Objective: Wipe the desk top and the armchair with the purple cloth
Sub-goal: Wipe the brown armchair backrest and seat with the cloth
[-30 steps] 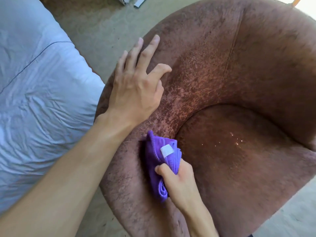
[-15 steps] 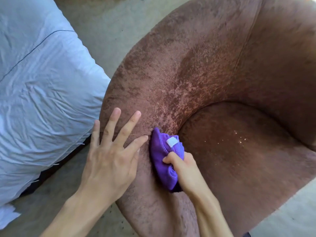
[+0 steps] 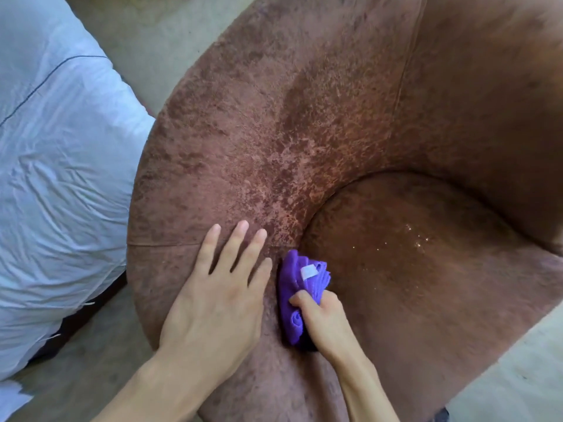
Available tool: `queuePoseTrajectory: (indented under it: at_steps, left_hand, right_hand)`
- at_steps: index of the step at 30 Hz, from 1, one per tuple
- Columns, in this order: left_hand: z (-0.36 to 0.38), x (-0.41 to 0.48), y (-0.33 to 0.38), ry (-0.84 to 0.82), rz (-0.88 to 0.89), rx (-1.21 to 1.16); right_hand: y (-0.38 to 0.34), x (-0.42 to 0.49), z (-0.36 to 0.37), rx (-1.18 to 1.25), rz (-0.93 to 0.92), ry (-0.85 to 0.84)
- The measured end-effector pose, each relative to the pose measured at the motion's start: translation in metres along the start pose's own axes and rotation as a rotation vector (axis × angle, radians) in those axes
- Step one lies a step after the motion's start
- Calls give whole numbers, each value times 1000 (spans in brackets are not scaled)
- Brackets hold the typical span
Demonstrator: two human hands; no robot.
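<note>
A brown velvety armchair fills most of the head view, its rounded arm curving around a darker seat. My right hand grips a bunched purple cloth with a white label, pressed on the inner edge of the near arm. My left hand lies flat on the arm just left of the cloth, fingers spread, holding nothing. No desk is in view.
A bed with a crumpled pale blue-white cover stands close on the left, almost touching the chair. Beige carpet shows behind, and again at the lower right. Small shiny specks dot the seat.
My left hand slid down the arm toward me and now rests flat beside the cloth. The cloth hand stayed on the arm's inner edge. The view shifted slightly.
</note>
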State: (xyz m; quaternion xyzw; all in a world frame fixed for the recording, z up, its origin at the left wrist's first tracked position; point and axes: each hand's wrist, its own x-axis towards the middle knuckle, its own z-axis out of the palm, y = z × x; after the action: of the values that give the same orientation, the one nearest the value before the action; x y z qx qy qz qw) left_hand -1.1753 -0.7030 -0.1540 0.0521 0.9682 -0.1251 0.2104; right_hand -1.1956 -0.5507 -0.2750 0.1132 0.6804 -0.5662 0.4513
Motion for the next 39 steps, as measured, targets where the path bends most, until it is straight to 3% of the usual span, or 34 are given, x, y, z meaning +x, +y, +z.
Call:
queuePoseTrajectory:
  at_steps: [3,8,14,17,19,23,27,31,35,39]
  left_hand:
    - [1,13,-3,-116,-4,121]
    - [3,39,-2,-135,32,306]
    - [1,55,1,-319,75,334]
    - [2,64,2,-360,107,344]
    - [5,69,3,-389,143,348]
    - [23,67,-2,-257,188,344]
    - [38,70,-7,-126,148,158]
    - [38,76,2,-69,138,76]
    - [35,78,-1,-50,102,76]
    - [37,78,0,-76,109,89]
  right_hand:
    - [4,7,-7,-4,73,-85]
    - [-6,51,11,308,89,204]
    - [-5,74,1,195,49,48]
    - [-4,90,4,211,-1,259]
    - [-9,97,18,251,-2,262]
    - [-11,94,7,287,65,186]
    - [-39,102,4,424,-109,396]
    - [-68,101,14,356,-374,293]
    - [-74,103,5,435,-474,457]
    - [-91,106,7,337,-561,411]
